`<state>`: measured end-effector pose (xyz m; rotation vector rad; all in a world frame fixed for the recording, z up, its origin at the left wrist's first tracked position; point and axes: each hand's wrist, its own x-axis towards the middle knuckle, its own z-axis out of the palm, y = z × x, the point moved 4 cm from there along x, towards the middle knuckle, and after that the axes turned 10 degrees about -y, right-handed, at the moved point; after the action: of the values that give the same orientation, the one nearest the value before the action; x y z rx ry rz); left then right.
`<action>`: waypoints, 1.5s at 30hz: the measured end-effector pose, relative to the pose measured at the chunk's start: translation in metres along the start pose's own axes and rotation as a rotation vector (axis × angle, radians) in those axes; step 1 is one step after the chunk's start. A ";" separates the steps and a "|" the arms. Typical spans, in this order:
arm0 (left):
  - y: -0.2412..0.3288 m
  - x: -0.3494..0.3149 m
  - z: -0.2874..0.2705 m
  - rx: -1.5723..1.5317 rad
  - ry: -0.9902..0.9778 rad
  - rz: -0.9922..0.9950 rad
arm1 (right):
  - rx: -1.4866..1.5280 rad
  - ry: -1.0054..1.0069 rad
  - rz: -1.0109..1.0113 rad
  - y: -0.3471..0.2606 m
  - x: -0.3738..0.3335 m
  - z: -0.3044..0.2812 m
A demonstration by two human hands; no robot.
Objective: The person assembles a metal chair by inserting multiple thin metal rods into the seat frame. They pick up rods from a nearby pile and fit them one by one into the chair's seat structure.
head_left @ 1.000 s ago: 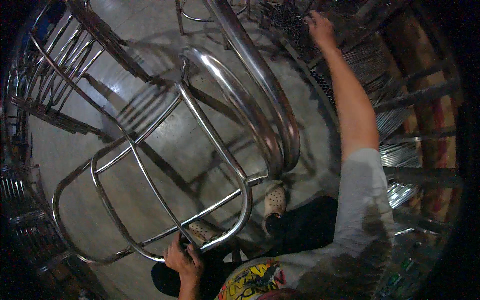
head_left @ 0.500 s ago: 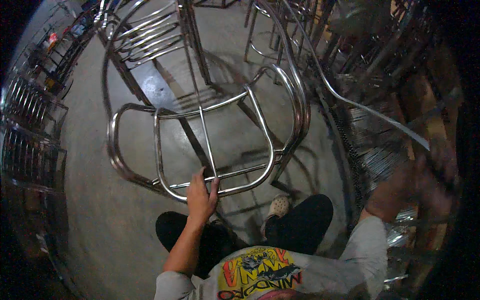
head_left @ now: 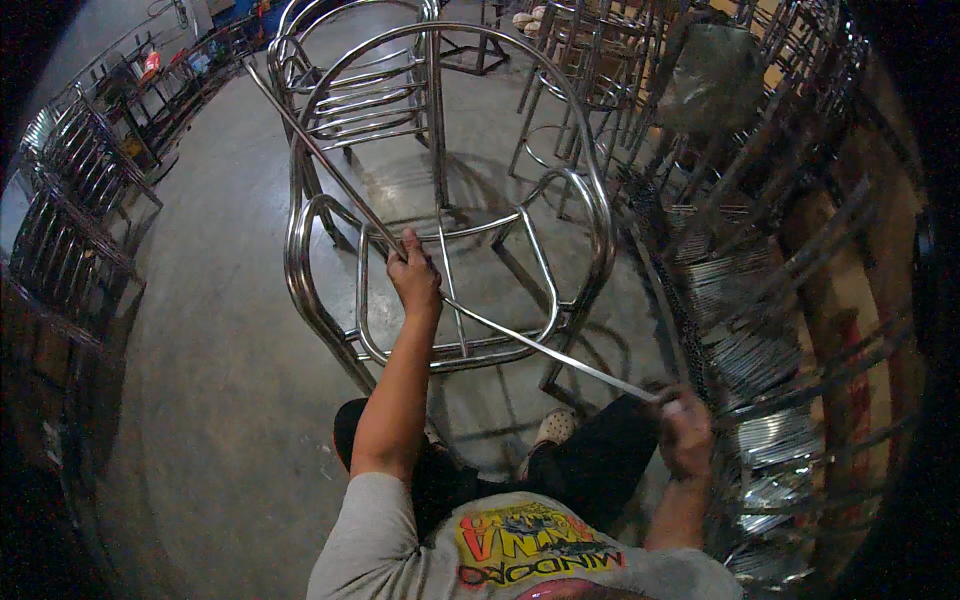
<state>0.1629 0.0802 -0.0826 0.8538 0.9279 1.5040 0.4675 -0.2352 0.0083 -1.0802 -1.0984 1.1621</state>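
Concrete workshop floor (head_left: 220,330), grey and scuffed, ringed by steel frames.

Item 1, nearest: my right hand (head_left: 686,436), clenched round the near end of a long flat metal strip (head_left: 520,335). I judge the grip sits at the end so the whole length can be steered.

Item 2: my left hand (head_left: 414,274), fingers closed where the strip crosses the chair frame's inner seat ring, seemingly pinning the two together. Whether it grips the strip, the tube or both I cannot tell.

Item 3: the strip itself, running diagonally from my right hand up and left across the seat opening, its far end past the frame's left side.

Item 4: the polished steel chair frame (head_left: 600,215), lying before my knees, seat opening towards me, which keeps the ring within reach.

Item 5: stacked frames at right (head_left: 760,300), just beside my right arm, crowding its swing.

Item 6, farther: a second frame (head_left: 360,90) behind; racks at left (head_left: 80,190); stools (head_left: 590,80) at the back.
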 end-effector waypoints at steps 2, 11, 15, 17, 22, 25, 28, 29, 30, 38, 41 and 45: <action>-0.011 0.009 -0.001 0.389 -0.005 0.177 | -0.218 -0.197 0.458 0.045 -0.016 0.005; -0.087 0.008 0.012 1.184 -0.289 0.200 | -0.139 -0.221 0.717 0.142 0.029 0.050; -0.116 -0.007 -0.005 1.259 -0.433 0.134 | -0.432 -0.261 0.605 0.159 0.087 0.021; -0.122 -0.010 -0.008 1.263 -0.453 0.168 | -0.467 -0.249 0.553 0.171 0.111 0.018; -0.120 -0.012 -0.010 1.248 -0.446 0.047 | -0.443 -0.261 0.593 0.171 0.142 0.023; -0.115 -0.015 -0.007 1.260 -0.442 0.017 | -0.391 -0.270 0.590 0.163 0.155 0.031; -0.113 -0.017 -0.005 1.283 -0.426 0.027 | -0.482 -0.183 0.600 0.165 0.169 0.031; -0.112 -0.017 -0.005 1.291 -0.417 0.032 | -0.510 -0.182 0.562 0.166 0.174 0.031; -0.112 -0.017 -0.005 1.288 -0.414 0.029 | -0.537 -0.202 0.489 0.166 0.180 0.030; -0.107 -0.018 -0.004 1.238 -0.429 -0.080 | -0.418 -0.245 0.523 0.191 0.186 0.027; -0.109 -0.016 -0.004 1.232 -0.437 -0.080 | -0.291 -0.165 0.497 0.206 0.184 0.031; -0.131 -0.014 -0.012 1.150 -0.397 -0.054 | -0.433 -0.169 0.473 0.223 0.195 0.042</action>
<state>0.2093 0.0751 -0.2060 1.8278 1.4807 0.5925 0.4100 -0.0190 -0.1912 -1.6657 -1.3044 1.4402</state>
